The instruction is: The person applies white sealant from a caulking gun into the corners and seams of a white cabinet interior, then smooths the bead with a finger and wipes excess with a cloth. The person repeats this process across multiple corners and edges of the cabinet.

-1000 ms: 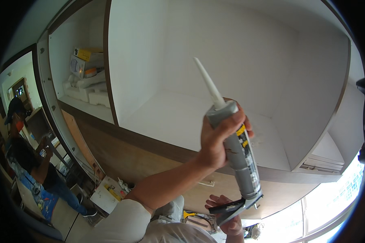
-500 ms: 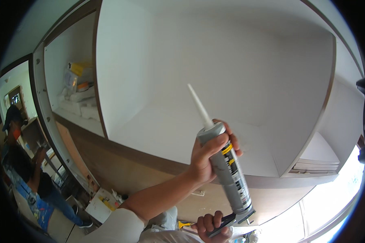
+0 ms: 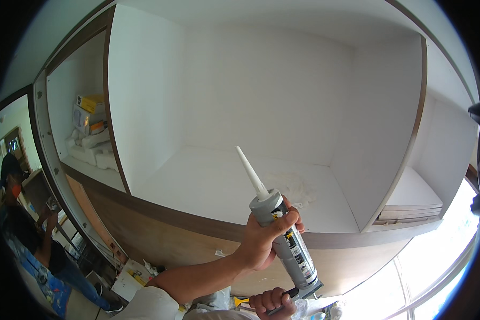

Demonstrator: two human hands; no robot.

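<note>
A caulking gun loaded with a grey, black and yellow sealant cartridge slants up and to the left in front of an open white cabinet. Its long white nozzle points into the compartment, apart from the panels as far as I can tell. My left hand is wrapped round the cartridge near its nozzle end, thumb on the near side. Lower down, my right hand grips the gun's dark handle at the bottom edge of the view. A whitish smeared patch marks the cabinet floor behind the nozzle.
A side compartment on the left holds yellow and white packages and white foam pieces. Flat panels lie in a niche at right, near a bright window. Another person stands at far left. A cluttered white surface lies below.
The caulking gun's nozzle has dropped lower in view and slightly left, with both hands still on the gun. The view has shifted, showing more of the cabinet floor and the smeared patch.
</note>
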